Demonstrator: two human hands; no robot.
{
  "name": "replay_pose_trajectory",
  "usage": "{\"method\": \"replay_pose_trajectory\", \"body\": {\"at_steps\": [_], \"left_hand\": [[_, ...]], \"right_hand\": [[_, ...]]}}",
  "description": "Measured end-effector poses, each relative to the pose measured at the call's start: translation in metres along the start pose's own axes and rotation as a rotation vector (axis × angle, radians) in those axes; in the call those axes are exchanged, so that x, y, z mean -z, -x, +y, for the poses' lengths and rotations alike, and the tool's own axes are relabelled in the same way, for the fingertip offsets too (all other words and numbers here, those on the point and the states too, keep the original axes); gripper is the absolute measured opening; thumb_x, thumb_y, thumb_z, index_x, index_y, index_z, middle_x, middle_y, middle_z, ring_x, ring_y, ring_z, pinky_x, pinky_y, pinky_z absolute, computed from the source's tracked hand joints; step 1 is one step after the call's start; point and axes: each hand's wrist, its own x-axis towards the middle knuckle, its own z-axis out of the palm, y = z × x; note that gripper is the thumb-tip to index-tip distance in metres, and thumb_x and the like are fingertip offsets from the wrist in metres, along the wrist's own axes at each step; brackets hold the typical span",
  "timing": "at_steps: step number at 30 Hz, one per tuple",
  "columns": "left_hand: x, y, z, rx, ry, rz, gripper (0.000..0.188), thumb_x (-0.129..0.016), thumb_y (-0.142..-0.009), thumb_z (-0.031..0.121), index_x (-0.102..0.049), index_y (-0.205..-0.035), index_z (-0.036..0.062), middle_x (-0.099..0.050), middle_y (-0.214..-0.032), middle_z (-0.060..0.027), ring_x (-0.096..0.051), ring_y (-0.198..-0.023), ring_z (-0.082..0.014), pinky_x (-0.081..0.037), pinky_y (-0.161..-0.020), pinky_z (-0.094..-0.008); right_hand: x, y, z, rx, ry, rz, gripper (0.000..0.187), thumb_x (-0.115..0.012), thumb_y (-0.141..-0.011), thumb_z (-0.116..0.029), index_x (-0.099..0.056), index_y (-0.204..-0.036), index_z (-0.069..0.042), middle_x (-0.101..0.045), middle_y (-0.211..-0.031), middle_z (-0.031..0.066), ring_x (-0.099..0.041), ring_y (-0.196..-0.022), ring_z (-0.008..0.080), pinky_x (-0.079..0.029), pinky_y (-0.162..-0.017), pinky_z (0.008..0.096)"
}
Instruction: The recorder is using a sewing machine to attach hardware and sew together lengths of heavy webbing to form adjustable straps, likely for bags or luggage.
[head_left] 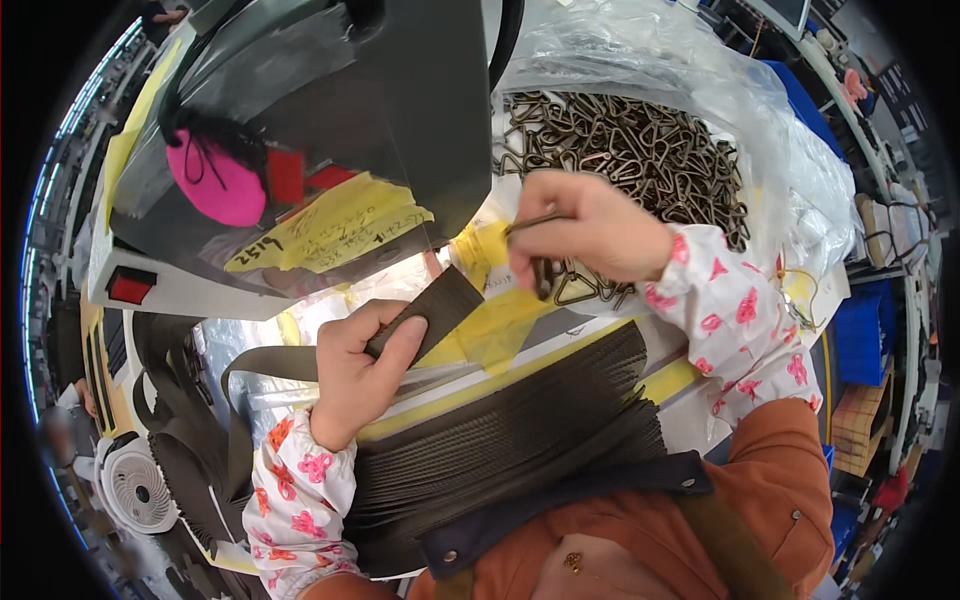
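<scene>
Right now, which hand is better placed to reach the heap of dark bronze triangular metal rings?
Probably your right hand: it is beside that heap, though already holding a dark metal piece. Your left hand is farther away, gripping a flat dark-brown woven strap.

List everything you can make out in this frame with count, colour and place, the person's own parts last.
Machine: one, dark grey, upper left
Pink pad: one, bright pink, on the machine
Yellow label: one, yellow, on the machine
Metal rings: many, bronze, heaped upper right
Clear plastic: uncounted, transparent, around the heap
Held strap: one, dark, in the left hand
Strap stack: many layers, dark, before the person
Metal piece: at least one, dark bronze, in the right hand
Fan: one, white, lower left
Blue bins: several, blue, right
Other background: too blurred to count
Sleeves: two, white with pink pattern, forearms
Left hand: one, bare, centre-left
Right hand: one, bare, centre-right
</scene>
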Motion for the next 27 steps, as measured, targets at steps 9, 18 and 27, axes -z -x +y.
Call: {"method": "replay_pose_trajectory", "body": {"at_steps": [9,18,27], "left_hand": [[-0.013,-0.011,0.008,-0.035,-0.391,-0.126,0.011,-0.061,-0.079,0.011,-0.061,-0.077,0.0009,-0.054,-0.055,-0.0113,-0.052,-0.044,-0.0228,-0.038,-0.044,-0.0299],[-0.018,-0.017,0.015,0.149,-0.165,-0.211,0.015,-0.056,-0.081,0.011,-0.057,-0.093,0.0012,-0.057,-0.057,-0.0136,-0.056,-0.048,-0.0292,-0.040,-0.045,-0.0341],[-0.036,-0.016,0.008,-0.314,-0.488,0.005,0.028,-0.062,-0.078,0.012,-0.054,-0.103,0.0037,-0.060,-0.069,-0.0138,-0.059,-0.054,-0.0284,-0.047,-0.051,-0.0366]], "right_hand": [[-0.019,-0.016,0.051,0.293,0.527,-0.057,0.022,-0.058,-0.082,-0.009,-0.049,-0.098,0.001,-0.058,-0.067,0.0049,-0.057,-0.053,0.0144,-0.044,-0.049,0.0276],[-0.051,-0.003,0.061,0.582,0.905,0.121,0.022,-0.059,-0.081,-0.010,-0.047,-0.098,-0.004,-0.058,-0.070,0.0097,-0.060,-0.055,0.0233,-0.049,-0.050,0.0312],[-0.054,-0.003,0.048,0.001,0.049,-0.007,0.026,-0.045,-0.095,-0.024,-0.045,-0.097,0.002,-0.057,-0.071,0.0066,-0.056,-0.055,0.0115,-0.047,-0.051,0.0221]]}}
